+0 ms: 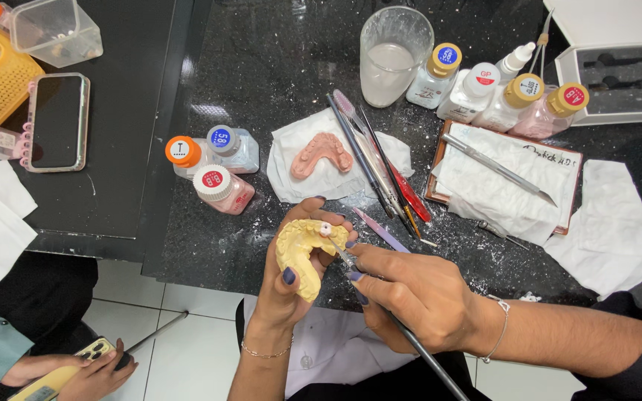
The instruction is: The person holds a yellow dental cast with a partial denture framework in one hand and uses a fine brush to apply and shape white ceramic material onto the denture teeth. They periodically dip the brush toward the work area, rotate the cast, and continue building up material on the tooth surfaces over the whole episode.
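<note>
Low in the centre of the frame, the left hand (287,278) comes up from the bottom edge, palm toward the camera, fingers curled and thumb pressed across a yellow dental cast (302,249), gripping it firmly and tilting it up, probably so that the arch faces the eye. Just to the right, the right hand (417,297) reaches in from the right side, wrist bent, fingers pinched tightly around a thin brush (380,312) the way one holds a pen; its handle runs off toward the bottom edge and its tip meets a small pale tooth (326,229) on the cast's upper rim. The pen hold looks chosen for fine control. At bottom left, another person's hand (87,371) holds a phone, well apart from the work. Moving up the frame, a pink dental cast (321,154) lies on a white tissue (291,186) in the middle of the black speckled counter (261,74), with a bundle of slim instruments (377,163) fanned out beside it, within easy reach. Three small capped bottles (213,163) stand to its left. Right of centre, a metal tool (499,167) rests on a paper-covered tray (440,160). Along the top, a clear cup (394,56) stands next to a row of bottles (499,93).
</note>
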